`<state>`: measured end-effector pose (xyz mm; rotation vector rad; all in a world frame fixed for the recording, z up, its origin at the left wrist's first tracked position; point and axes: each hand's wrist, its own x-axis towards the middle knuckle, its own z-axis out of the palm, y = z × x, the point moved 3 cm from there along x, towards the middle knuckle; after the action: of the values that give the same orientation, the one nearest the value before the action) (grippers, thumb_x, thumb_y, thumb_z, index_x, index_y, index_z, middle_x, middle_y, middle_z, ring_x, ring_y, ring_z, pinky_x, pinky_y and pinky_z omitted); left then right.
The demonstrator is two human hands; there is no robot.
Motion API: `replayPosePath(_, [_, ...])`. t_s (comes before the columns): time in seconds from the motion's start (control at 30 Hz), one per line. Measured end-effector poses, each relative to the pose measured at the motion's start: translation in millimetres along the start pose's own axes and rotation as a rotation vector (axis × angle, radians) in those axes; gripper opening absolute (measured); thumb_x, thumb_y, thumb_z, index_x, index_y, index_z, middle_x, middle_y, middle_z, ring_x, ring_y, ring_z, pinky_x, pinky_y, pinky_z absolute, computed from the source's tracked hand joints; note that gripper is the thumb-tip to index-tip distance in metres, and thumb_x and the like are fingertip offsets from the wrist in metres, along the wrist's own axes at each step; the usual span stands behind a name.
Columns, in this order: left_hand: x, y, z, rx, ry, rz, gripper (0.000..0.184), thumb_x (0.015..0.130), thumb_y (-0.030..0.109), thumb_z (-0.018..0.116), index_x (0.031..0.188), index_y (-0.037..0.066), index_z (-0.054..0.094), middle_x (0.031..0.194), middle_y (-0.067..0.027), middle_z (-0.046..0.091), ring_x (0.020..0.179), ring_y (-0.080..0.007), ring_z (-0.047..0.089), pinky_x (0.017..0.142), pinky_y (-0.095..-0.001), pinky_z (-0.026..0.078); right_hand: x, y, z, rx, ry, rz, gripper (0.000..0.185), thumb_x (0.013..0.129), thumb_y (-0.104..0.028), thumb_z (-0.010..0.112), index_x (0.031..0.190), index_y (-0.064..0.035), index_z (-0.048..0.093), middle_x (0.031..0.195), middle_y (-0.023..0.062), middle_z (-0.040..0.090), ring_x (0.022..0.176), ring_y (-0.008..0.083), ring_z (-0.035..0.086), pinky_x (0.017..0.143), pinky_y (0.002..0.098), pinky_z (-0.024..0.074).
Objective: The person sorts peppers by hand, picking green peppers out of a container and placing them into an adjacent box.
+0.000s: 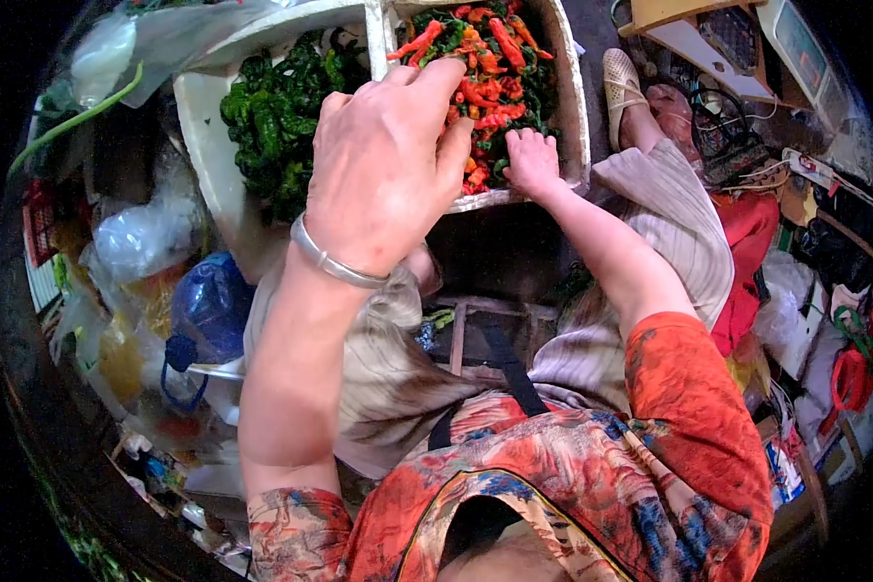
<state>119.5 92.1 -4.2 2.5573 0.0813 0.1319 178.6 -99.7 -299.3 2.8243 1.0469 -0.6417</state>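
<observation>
A white foam box (pixel 580 97) has two compartments in view. Dark green peppers (pixel 272 121) fill the left one; red and orange peppers (pixel 490 68), mixed with dark green ones, lie in the right one. My left hand (pixel 383 160), with a silver bangle (pixel 330 260) on its wrist, is above the divider, back upward. Its thumb and index finger are apart toward the red peppers; the other fingertips are hidden below, and no held item shows. At the near right edge of the red peppers, my right hand (pixel 533 163) rests with fingers outstretched, touching the heap.
Plastic bags (pixel 145 238) and a dark blue container (pixel 211 306) crowd the left side. Red cloth (pixel 745 252), cables and a keyboard (pixel 730 39) lie to the right. My sandalled foot (pixel 626 92) is beside the box.
</observation>
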Motion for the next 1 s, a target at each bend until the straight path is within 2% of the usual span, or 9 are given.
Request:
replayPosePath(0.17, [-3,-4,0,0.025,-0.012,-0.027,0.037,0.080,0.012,0.067,0.114,0.001,0.061,0.103,-0.0201,0.065,0.090,-0.0348,0.064,0.080,-0.0384,0.051,3,-2,-2,0.150,-0.029,0.012,0.057,0.074,-0.026,0.076,0.119,-0.0054,0.046,0.105,0.0157,0.058,0.099,0.0334,0.058,0.085,0.0467,0.0403])
replayPosePath(0.27, [-3,-4,-1,0.024,-0.019,-0.042,0.039,0.079,0.011,0.067,0.116,0.002,0.060,0.103,-0.0195,0.065,0.089,-0.0334,0.064,0.079,-0.0384,0.051,1,-6,-8,0.184,-0.084,0.100,0.061,0.076,-0.028,0.076,0.122,-0.0045,0.044,0.108,0.0163,0.058,0.100,0.0337,0.059,0.086,0.0458,0.0409])
replayPosePath(0.4, [-2,-5,1,0.025,-0.019,-0.036,0.039,0.079,0.011,0.068,0.116,0.002,0.060,0.102,-0.0194,0.065,0.087,-0.0327,0.064,0.078,-0.0382,0.051,1,-7,-4,0.201,-0.052,0.107,0.065,0.077,-0.028,0.075,0.127,-0.0049,0.040,0.110,0.0180,0.058,0.101,0.0349,0.059,0.086,0.0470,0.0436])
replayPosePath(0.5, [-1,-5,2,0.027,-0.022,-0.028,0.039,0.079,0.011,0.068,0.116,0.002,0.060,0.101,-0.0193,0.065,0.087,-0.0323,0.064,0.077,-0.0381,0.052,0,-8,8,0.216,-0.054,0.147,0.067,0.076,-0.024,0.074,0.129,-0.0064,0.039,0.108,0.0187,0.057,0.100,0.0365,0.058,0.083,0.0476,0.0476])
replayPosePath(0.57, [-1,-4,2,0.020,-0.031,-0.041,0.039,0.079,0.011,0.068,0.116,0.002,0.060,0.099,-0.0193,0.065,0.086,-0.0324,0.064,0.077,-0.0381,0.051,-3,-9,17,0.243,0.043,0.111,0.059,0.077,-0.019,0.070,0.128,-0.0075,0.041,0.106,0.0192,0.056,0.098,0.0375,0.058,0.080,0.0471,0.0510])
replayPosePath(0.7, [-1,-5,3,0.021,-0.037,-0.039,0.039,0.079,0.011,0.068,0.116,0.002,0.060,0.098,-0.0194,0.065,0.085,-0.0325,0.064,0.076,-0.0380,0.051,-1,-10,24,0.239,0.054,0.110,0.050,0.079,-0.015,0.065,0.124,-0.0068,0.044,0.105,0.0197,0.055,0.097,0.0374,0.058,0.079,0.0470,0.0517])
replayPosePath(0.77, [-1,-6,3,0.019,-0.029,-0.023,0.039,0.079,0.012,0.068,0.116,0.003,0.060,0.099,-0.0196,0.065,0.086,-0.0323,0.064,0.076,-0.0379,0.051,2,-9,24,0.268,-0.020,0.118,0.043,0.081,-0.015,0.061,0.121,-0.0066,0.046,0.105,0.0204,0.056,0.097,0.0379,0.059,0.078,0.0477,0.0518])
replayPosePath(0.87, [-2,-4,2,0.040,-0.052,-0.059,0.039,0.080,0.013,0.068,0.116,0.003,0.060,0.099,-0.0194,0.065,0.086,-0.0322,0.064,0.076,-0.0378,0.051,12,3,13,0.408,-0.104,0.122,0.049,0.077,-0.015,0.065,0.120,-0.0056,0.045,0.104,0.0217,0.060,0.096,0.0402,0.060,0.079,0.0501,0.0502])
replayPosePath(1.0, [2,-6,3,0.005,0.011,0.001,0.038,0.080,0.014,0.067,0.116,0.002,0.060,0.097,-0.0195,0.065,0.085,-0.0326,0.064,0.075,-0.0380,0.051,15,9,-4,0.550,-0.020,-0.008,0.055,0.073,-0.018,0.071,0.119,-0.0050,0.044,0.101,0.0208,0.063,0.097,0.0387,0.060,0.081,0.0484,0.0488])
